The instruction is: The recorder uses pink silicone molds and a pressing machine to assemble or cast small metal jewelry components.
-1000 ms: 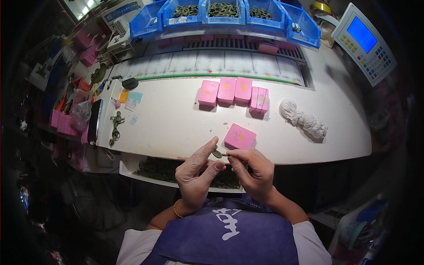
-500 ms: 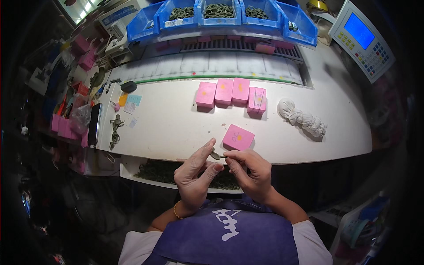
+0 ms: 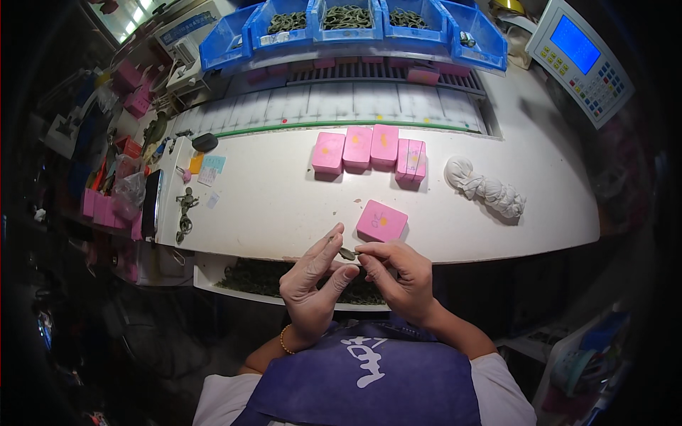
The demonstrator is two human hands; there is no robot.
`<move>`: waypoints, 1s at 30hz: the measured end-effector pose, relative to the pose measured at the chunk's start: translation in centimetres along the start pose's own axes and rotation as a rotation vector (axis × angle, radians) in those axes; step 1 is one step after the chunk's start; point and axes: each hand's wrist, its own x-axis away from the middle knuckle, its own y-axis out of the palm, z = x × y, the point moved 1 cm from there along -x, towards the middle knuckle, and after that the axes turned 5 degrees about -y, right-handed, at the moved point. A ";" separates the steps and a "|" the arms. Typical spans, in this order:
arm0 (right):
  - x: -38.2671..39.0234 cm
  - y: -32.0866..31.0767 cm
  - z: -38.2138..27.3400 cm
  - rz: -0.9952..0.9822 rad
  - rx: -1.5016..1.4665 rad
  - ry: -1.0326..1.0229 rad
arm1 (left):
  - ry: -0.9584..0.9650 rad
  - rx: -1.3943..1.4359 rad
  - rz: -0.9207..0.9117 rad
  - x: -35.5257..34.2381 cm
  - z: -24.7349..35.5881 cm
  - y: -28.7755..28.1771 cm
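Note:
Just in front of the table's near edge, my right hand point(image 3: 401, 273) pinches a small dark green piece point(image 3: 347, 253) between thumb and forefinger. The piece has a flat oval part that points toward my left hand point(image 3: 311, 280). That hand is held upright beside it, fingers stretched and thumb apart, with pale dust on the skin. Whether its fingertips touch the piece I cannot tell. Right behind the hands lies a pink block point(image 3: 382, 221) with pencil-like marks and a yellow spot.
Several pink blocks point(image 3: 356, 148) stand farther back. A twisted white cloth point(image 3: 486, 188) lies right. Behind runs a pale belt point(image 3: 341, 105) with green edge; blue bins point(image 3: 348, 34) hold green pieces. A control panel point(image 3: 582, 60) stands back right. Below, an open drawer point(image 3: 259, 277) holds dark green pieces.
The coloured dots on the belt have shifted left. My right hand has moved very slightly left with the green piece, whose oval part now sits a little lower and more tilted.

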 end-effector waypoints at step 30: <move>0.2 -8.0 7.5 0.242 0.736 0.017 | -0.151 -1.397 0.822 -4.3 -7.2 -22.9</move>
